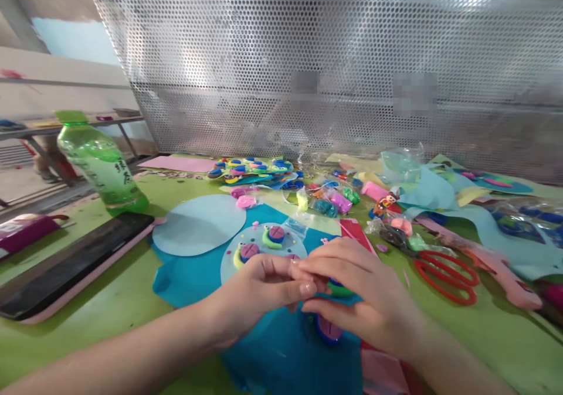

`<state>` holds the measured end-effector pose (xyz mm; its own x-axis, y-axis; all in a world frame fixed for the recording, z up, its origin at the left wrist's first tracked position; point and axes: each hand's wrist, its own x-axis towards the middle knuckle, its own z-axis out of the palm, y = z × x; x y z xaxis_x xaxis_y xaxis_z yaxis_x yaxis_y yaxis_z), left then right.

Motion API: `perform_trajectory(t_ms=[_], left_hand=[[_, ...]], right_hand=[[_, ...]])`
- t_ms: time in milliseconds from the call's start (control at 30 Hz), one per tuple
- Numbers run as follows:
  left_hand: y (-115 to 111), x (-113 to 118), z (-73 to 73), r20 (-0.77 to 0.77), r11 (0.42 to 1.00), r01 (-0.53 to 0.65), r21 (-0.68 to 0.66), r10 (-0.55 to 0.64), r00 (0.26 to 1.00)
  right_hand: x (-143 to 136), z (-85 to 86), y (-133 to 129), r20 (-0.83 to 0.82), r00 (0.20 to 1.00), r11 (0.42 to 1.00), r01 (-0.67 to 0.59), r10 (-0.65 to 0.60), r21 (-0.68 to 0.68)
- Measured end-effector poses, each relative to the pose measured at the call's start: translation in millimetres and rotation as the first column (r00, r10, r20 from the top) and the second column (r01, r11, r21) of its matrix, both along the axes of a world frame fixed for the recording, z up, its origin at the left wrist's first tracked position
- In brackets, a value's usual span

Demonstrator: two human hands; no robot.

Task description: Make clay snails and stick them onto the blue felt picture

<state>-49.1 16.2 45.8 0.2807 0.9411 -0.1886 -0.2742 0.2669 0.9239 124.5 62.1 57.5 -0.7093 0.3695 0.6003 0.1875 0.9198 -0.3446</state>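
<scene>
My left hand (281, 281) and my right hand (352, 283) meet fingertip to fingertip over the middle of the table. The left thumb and fingers are pinched together; whatever lies between them is too small or hidden to make out. My right fingers curve over the left fingertips, thumb beneath. Just behind the hands lies a light-blue paper disc (229, 266) bearing clay snails (273, 237) with blue and pink shells and yellow-green bodies. Below my right hand another blue and pink clay piece (329, 329) rests on blue sheet material (290, 354). More clay is partly covered by my right hand.
At left are a green-capped bottle (101, 166), a phone (74, 266) and a plain light-blue disc (200, 224). Red-handled scissors (446, 275) and a pink knife-like tool (497, 269) lie right. Bagged clay (334, 200) and stacked decorated discs (253, 171) sit before a perforated metal panel (308, 49).
</scene>
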Motion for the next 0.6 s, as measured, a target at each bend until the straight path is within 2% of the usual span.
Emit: perform_trajectory(t_ms=[300, 600], left_hand=[[-1.8, -3.2, 2.4, -0.027, 0.996, 0.034, 0.078, -0.032, 0.999], [-2.1, -3.5, 11.2, -0.177, 0.974, 0.078, 0.211, -0.040, 0.983]], right_hand=[[4.7, 6.7, -3.3, -0.055, 0.998, 1.000, 0.002, -0.001, 0.029], [5.9, 6.7, -1.9, -0.017, 1.000, 0.998, -0.014, 0.015, 0.062]])
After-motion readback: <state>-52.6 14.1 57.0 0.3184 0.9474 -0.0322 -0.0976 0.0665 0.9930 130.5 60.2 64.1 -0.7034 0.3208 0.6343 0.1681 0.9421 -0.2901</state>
